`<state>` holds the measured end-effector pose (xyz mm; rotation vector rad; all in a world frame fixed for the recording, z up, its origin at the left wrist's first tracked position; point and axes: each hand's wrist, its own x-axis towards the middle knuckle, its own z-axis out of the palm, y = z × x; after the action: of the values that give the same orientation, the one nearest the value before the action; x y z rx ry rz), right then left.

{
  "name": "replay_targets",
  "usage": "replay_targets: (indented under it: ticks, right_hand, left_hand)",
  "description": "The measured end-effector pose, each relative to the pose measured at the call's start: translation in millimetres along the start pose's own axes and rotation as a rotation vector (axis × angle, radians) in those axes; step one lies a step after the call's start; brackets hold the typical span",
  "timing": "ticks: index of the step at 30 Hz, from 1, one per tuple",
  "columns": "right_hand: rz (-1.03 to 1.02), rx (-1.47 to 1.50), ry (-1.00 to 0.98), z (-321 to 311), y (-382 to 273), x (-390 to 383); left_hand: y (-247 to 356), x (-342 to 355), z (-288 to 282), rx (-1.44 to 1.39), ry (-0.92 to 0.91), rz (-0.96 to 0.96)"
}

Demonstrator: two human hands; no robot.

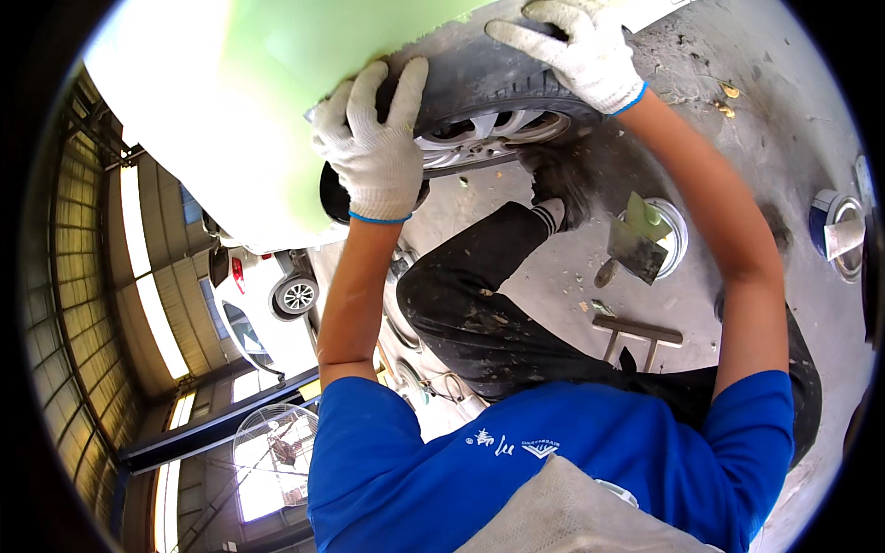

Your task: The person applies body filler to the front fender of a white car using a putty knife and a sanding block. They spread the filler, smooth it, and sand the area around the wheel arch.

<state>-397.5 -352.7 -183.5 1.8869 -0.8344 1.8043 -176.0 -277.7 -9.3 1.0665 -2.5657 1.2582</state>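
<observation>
White knitted gloves with blue cuffs cover both my hands. My left hand (371, 152) rests with spread fingers on the edge of a pale green and white car body panel (277, 55). To its right, my right hand (595, 63) lies farther along that edge, fingers apart. A dark grey, smudged strip (452, 69) runs between the hands, above a wheel with a silver rim (489, 129) and black tyre. I see no tool in either hand. What lies under the fingertips is hidden.
On the floor at right stand an open can (680, 241) with a flat green-smeared plate (636, 247) across it, and another can (819, 221). A wooden-topped frame (638, 329) is beside my leg. A white car (263, 309) and fan (274, 452) are at left.
</observation>
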Motion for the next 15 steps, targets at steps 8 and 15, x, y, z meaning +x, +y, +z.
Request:
replay_targets:
  ticks: [8, 15]
  right_hand:
    - [0.176, -0.001, -0.242, -13.8, -31.7, -49.3]
    - [0.170, -0.204, -0.056, -58.7, -8.2, 13.3]
  left_hand:
    - [37.8, -38.3, 6.0, 0.031, -0.182, -0.082]
    - [18.7, 48.8, -69.9, -0.020, -0.136, 0.030]
